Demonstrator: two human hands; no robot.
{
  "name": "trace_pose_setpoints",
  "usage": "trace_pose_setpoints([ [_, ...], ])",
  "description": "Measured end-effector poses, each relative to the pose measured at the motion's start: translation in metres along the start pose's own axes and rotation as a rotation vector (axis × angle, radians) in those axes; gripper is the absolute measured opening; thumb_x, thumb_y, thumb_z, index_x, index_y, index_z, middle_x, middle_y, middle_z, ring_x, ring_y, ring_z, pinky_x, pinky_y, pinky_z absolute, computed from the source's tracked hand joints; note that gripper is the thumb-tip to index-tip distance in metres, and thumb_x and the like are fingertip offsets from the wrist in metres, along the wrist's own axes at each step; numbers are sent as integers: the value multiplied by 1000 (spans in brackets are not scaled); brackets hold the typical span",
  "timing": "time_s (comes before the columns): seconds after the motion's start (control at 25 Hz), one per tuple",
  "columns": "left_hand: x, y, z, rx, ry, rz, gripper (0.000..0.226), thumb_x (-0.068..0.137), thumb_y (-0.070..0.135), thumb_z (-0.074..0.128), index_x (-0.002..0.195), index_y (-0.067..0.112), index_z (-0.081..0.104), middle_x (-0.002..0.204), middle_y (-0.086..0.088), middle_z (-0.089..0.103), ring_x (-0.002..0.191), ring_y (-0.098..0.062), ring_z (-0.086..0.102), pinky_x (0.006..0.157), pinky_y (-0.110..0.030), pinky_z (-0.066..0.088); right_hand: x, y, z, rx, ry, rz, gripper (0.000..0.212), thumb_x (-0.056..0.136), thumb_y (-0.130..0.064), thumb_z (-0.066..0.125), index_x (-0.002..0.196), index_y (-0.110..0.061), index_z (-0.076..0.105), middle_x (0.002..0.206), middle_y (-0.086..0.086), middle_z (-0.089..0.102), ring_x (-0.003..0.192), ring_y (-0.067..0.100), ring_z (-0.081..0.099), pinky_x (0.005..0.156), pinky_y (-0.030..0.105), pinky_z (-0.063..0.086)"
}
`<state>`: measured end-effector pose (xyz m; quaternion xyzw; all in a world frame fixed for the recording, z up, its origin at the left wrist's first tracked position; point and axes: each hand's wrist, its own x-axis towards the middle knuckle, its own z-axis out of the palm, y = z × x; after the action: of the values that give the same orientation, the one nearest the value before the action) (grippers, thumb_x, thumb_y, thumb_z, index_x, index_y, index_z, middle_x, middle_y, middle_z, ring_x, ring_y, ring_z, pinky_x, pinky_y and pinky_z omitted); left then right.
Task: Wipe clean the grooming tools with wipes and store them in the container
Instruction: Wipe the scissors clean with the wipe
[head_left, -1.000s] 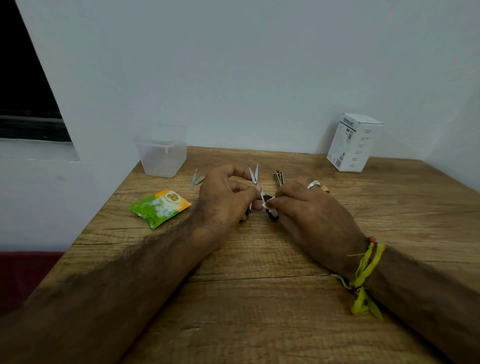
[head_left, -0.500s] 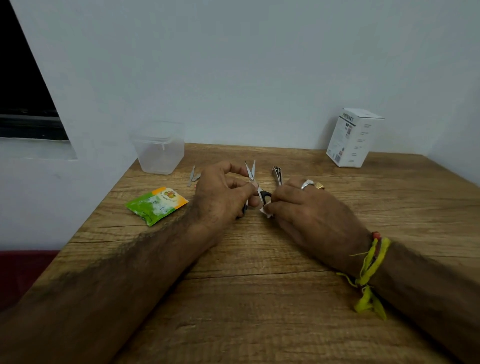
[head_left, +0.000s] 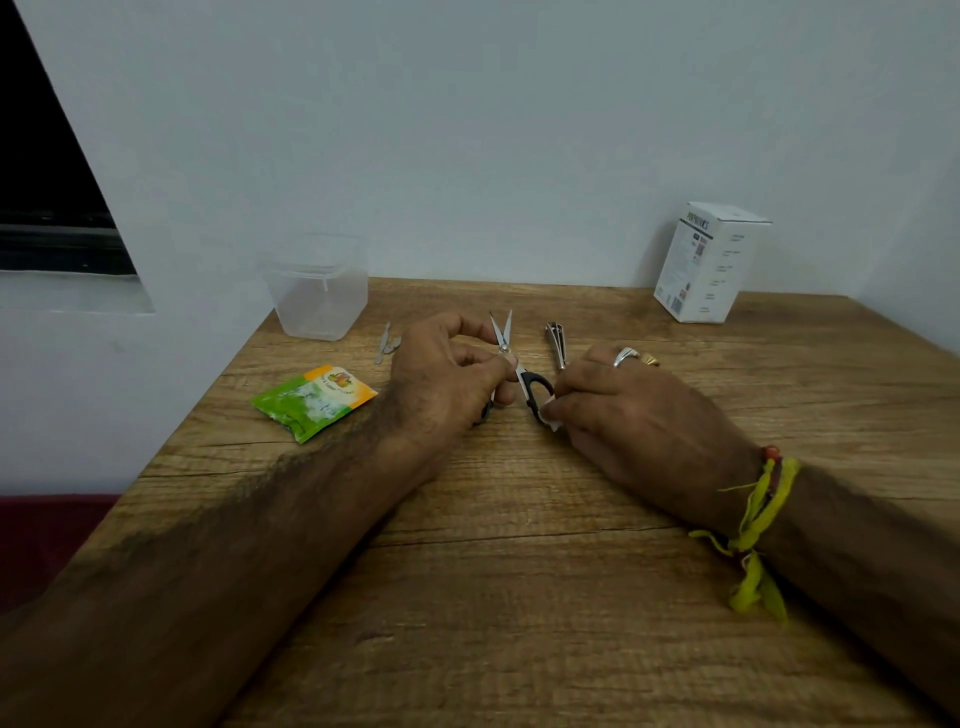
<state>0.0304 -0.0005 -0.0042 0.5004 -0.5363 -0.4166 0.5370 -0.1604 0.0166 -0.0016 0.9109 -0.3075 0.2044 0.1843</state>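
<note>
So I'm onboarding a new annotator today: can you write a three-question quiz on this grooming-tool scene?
1. True or false: the scissors blades are slightly parted.
2. What does the right hand pinch against the scissors' black handle?
A) white wipe
B) green sachet
C) nail clipper
3. Fill in: the clear container stands at the table's far ____ corner.

Key: 1 true; 2 A; 3 left.

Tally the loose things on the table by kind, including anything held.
Metal grooming tools: 3 (scissors, clipper, small tool)
Wipe: 1
Sachet: 1
Container: 1
Box: 1
Total: 7
</note>
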Motion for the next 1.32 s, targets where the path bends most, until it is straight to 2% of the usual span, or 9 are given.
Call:
trace_pose_setpoints([
  [0.16,0,0,1,24,-11,4,21,86,2,74,102,10,63,59,-6,70,49,-16,61,42,-20,39,-6,10,-2,36,-17,-42,13,82,-11,75,94,-10,77,93,7,68,83,29,65,63,46,57],
  [0.36,-2,0,0,3,-17,15,23,85,1,74,105,7,64,60,-7,69,41,-8,59,39,-17,39,5,12,5,10,157,48,27,92,-17,52,100,-6,75,97,9,68,86,31,65,68,44,54],
  [0.6,-2,2,2,-23,-9,18,25,83,-2,75,105,5,64,63,-7,71,51,-15,65,43,-18,44,15,2,9,-92,127,-15,29,90,-16,48,100,-8,74,96,7,67,87,27,61,68,36,48],
  [0.8,-4,4,2,4,-19,28,24,84,-2,75,103,6,64,63,-8,71,49,-14,64,41,-18,43,12,3,10,-25,118,21,33,91,-19,45,101,-8,75,95,8,68,87,30,64,73,39,53],
  [0.92,-4,3,3,-6,-22,19,23,83,-4,75,103,4,64,59,-7,69,46,-13,62,41,-17,41,8,4,9,84,106,95,30,93,-23,50,101,-8,75,97,6,68,89,28,64,76,39,53],
  [1.12,-3,2,2,-19,-10,6,23,84,-4,74,102,4,63,59,-6,68,43,-10,60,39,-15,38,6,8,12,196,134,148,15,88,-14,67,98,-7,76,94,5,69,89,25,63,77,42,53],
  [1.32,-2,1,2,-9,-11,9,23,84,0,75,102,8,64,58,-5,68,49,-15,61,42,-19,40,3,8,12,169,158,147,20,91,-20,62,98,-8,76,96,4,69,91,23,62,78,35,50],
])
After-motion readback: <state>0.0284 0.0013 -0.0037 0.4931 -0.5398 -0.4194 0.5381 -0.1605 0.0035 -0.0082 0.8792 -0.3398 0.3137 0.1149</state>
